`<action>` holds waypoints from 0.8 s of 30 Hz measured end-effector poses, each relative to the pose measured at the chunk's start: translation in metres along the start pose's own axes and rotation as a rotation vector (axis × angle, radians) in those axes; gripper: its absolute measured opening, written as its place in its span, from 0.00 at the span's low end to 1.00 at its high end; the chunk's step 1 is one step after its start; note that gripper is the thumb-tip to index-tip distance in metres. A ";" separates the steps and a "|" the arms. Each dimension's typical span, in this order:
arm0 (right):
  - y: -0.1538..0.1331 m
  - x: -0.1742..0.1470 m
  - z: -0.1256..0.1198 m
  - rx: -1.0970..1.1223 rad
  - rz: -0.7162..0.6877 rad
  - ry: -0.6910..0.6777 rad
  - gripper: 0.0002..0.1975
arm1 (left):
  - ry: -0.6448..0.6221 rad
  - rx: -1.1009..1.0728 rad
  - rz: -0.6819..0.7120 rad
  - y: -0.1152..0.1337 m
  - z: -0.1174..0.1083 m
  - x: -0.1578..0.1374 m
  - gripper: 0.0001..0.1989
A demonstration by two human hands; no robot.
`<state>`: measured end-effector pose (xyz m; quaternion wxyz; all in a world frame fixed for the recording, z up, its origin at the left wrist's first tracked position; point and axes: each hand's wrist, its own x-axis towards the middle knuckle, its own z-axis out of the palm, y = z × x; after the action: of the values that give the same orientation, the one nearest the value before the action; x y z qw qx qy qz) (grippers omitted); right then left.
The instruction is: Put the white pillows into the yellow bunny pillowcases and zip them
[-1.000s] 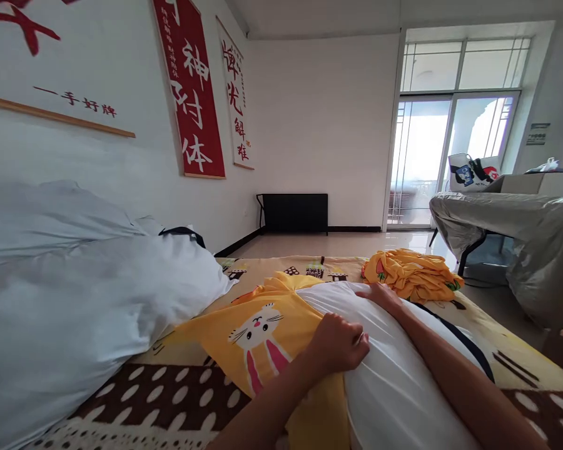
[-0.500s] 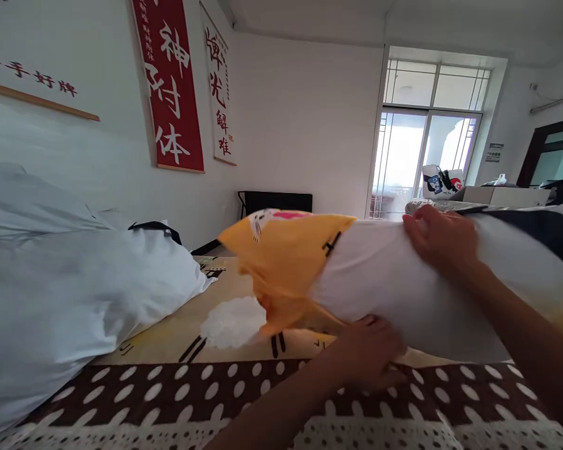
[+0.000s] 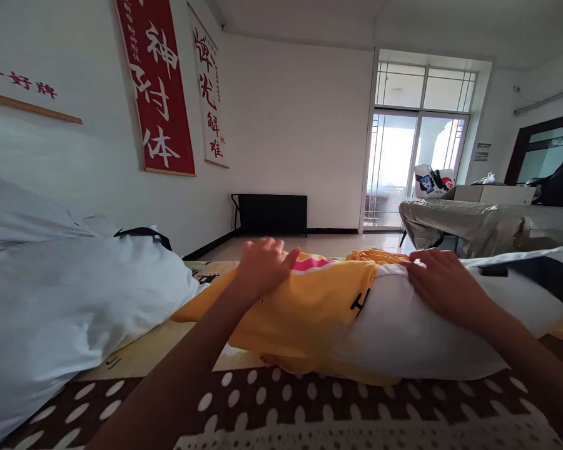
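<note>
A white pillow (image 3: 422, 337) lies across the bed in front of me, its left part inside a yellow pillowcase (image 3: 309, 312) with a pink and white print and black lettering. My left hand (image 3: 267, 265) is closed on the upper edge of the yellow pillowcase, thumb toward the right. My right hand (image 3: 443, 281) bends over the top of the white pillow, just right of the pillowcase's opening; its fingertips are partly hidden behind the fabric. Some yellow cloth (image 3: 378, 255) is bunched behind the pillow, between the hands.
A large white bundle of bedding (image 3: 75, 300) fills the left side. Beneath everything lies a brown and cream patterned bedsheet (image 3: 244, 400). Farther off stand a black folded panel (image 3: 273, 214) by the wall and a plastic-covered table (image 3: 488, 219) with bags and boxes.
My left hand has moved from below the pillow up to the pillowcase's top edge. The yellow pillowcase has spread out flatter and lower. My right hand stays on the pillow, slightly lower in view.
</note>
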<state>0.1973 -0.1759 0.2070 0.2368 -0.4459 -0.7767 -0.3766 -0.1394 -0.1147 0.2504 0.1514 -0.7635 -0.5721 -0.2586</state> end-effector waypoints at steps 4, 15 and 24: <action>-0.021 0.032 0.003 0.348 0.054 -0.140 0.26 | -0.402 -0.186 -0.038 0.012 0.005 0.030 0.25; -0.031 0.172 0.055 0.847 0.005 -0.564 0.20 | -0.127 -0.229 -0.119 0.034 -0.013 0.030 0.05; -0.043 0.165 0.089 0.884 -0.018 -0.556 0.12 | 0.136 -0.229 0.294 0.055 0.002 0.012 0.13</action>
<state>0.0761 -0.0333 0.2533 0.1840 -0.3798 -0.8989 0.1179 -0.0837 -0.1209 0.2591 0.1379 -0.8319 -0.4097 -0.3479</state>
